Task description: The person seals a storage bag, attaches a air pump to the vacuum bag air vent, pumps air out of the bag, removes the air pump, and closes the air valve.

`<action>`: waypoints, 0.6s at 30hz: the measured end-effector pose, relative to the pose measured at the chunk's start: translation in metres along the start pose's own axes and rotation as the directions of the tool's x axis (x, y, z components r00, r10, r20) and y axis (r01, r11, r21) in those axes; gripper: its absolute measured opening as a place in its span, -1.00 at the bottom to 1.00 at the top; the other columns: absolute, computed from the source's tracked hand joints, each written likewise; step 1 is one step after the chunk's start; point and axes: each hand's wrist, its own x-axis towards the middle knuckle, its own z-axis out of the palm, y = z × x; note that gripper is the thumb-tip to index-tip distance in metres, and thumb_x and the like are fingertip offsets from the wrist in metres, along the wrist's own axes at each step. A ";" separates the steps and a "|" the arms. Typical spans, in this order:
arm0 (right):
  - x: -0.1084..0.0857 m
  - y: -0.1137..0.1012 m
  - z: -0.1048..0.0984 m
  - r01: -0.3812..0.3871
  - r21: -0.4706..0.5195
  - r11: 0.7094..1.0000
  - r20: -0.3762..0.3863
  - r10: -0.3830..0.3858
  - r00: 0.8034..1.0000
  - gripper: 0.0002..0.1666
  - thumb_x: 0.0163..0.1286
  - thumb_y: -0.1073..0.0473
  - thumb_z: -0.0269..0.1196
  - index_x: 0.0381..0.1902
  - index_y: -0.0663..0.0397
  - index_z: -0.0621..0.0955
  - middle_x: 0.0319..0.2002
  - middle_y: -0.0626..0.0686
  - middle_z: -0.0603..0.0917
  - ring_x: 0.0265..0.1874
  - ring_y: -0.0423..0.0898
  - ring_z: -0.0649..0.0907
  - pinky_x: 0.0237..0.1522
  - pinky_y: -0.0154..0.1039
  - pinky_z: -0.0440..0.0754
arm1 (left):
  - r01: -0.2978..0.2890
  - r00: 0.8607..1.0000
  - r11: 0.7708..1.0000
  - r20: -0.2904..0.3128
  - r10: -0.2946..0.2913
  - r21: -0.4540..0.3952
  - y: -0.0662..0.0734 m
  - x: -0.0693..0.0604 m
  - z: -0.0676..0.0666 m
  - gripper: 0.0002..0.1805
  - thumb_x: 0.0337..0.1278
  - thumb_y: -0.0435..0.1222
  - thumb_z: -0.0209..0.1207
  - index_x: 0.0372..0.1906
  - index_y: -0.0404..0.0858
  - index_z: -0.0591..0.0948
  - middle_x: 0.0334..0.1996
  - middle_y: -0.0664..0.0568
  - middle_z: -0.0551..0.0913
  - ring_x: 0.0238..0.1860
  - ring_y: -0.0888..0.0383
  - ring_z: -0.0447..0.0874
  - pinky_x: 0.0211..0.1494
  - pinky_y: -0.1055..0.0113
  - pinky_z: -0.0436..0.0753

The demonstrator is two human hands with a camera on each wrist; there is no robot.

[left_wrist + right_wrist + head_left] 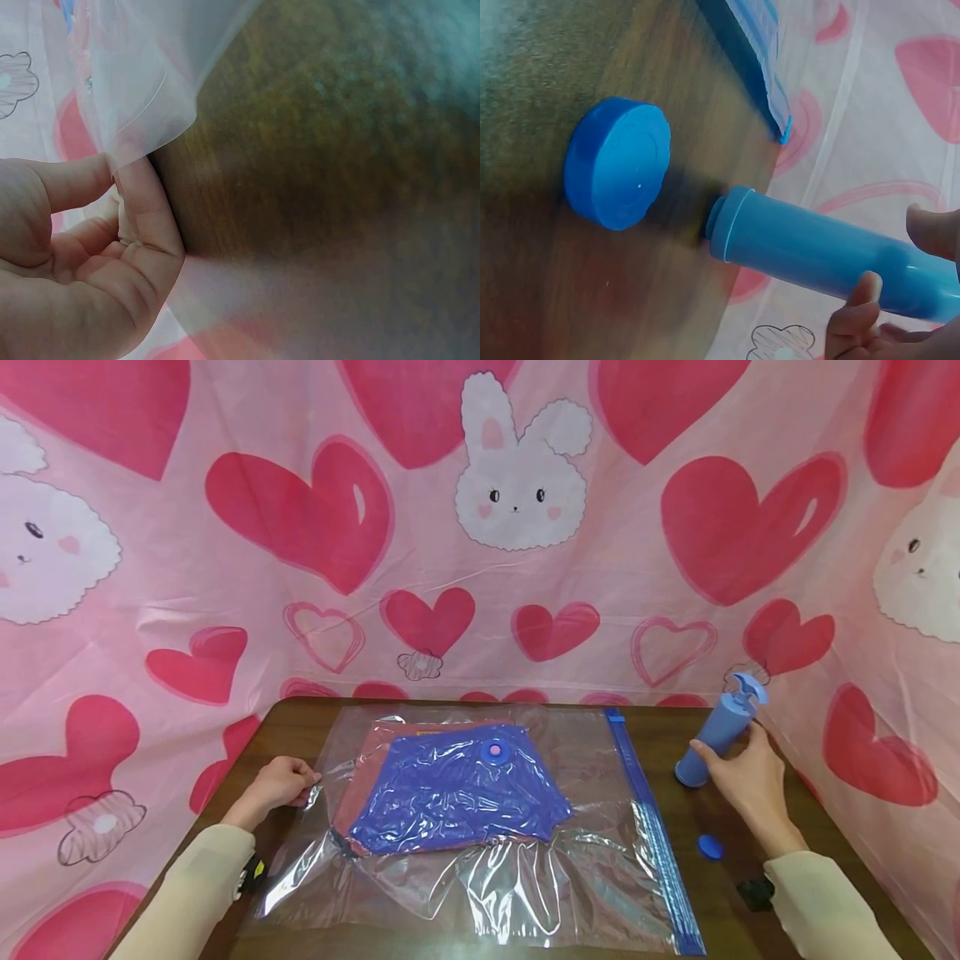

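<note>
A clear plastic vacuum storage bag [592,877] lies flat, with a folded blue and red fabric item [442,797] inside. Its round blue valve [495,750] has a pink centre. Thumb and fingers of my left hand [281,781] pinch the bag's left edge, which shows as a film corner [161,124] in the left wrist view. On the right, my right hand [753,785] grips a blue hand pump [722,727] round its barrel. The pump stands tilted, handle up, its lower end close to the table. Nearer the front lies a round blue cap [710,847].
The dark wooden table [300,727] is enclosed by a pink cloth [525,577] with hearts and rabbits. A blue zip strip [652,827] runs along the bag's right side, with a small slider [617,718] at its far end.
</note>
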 end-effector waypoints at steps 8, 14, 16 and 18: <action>-0.016 0.006 -0.013 -0.006 -0.062 0.998 0.099 0.012 0.995 -0.02 0.52 -0.11 0.30 0.42 0.59 0.18 0.21 0.58 0.37 0.12 0.56 0.43 0.08 0.50 0.45 | -0.003 1.000 1.000 -0.002 0.003 0.004 0.000 0.001 0.000 -0.79 0.45 -0.37 0.22 -0.30 -0.46 0.65 -0.45 -0.09 0.60 -0.44 0.06 0.63 -0.31 0.24 0.76; -0.030 0.016 -0.021 0.129 -0.150 0.980 0.180 -0.101 0.978 -0.46 0.48 0.18 0.32 0.15 0.59 0.49 0.05 0.58 0.55 0.01 0.55 0.52 -0.01 0.48 0.48 | -0.008 1.000 1.000 -0.004 0.008 0.008 0.001 -0.001 0.000 -0.79 0.44 -0.37 0.22 -0.31 -0.47 0.65 -0.45 -0.09 0.60 -0.44 0.07 0.63 -0.31 0.25 0.76; -0.033 0.019 -0.023 0.153 -0.171 0.973 0.232 -0.111 0.966 -0.54 0.46 0.22 0.32 0.08 0.57 0.54 0.00 0.56 0.60 -0.02 0.54 0.55 -0.04 0.47 0.50 | -0.004 1.000 1.000 -0.010 0.004 0.007 0.001 -0.001 0.001 -0.79 0.44 -0.37 0.22 -0.32 -0.47 0.64 -0.46 -0.08 0.60 -0.44 0.08 0.62 -0.31 0.25 0.76; -0.036 0.023 -0.024 0.166 -0.192 0.967 0.284 -0.107 0.953 -0.58 0.44 0.24 0.33 0.02 0.56 0.57 -0.07 0.52 0.64 -0.06 0.52 0.59 -0.08 0.45 0.53 | -0.010 1.000 1.000 -0.013 0.010 0.004 0.003 -0.001 0.001 -0.78 0.44 -0.38 0.23 -0.33 -0.47 0.63 -0.46 -0.08 0.59 -0.45 0.10 0.63 -0.32 0.25 0.76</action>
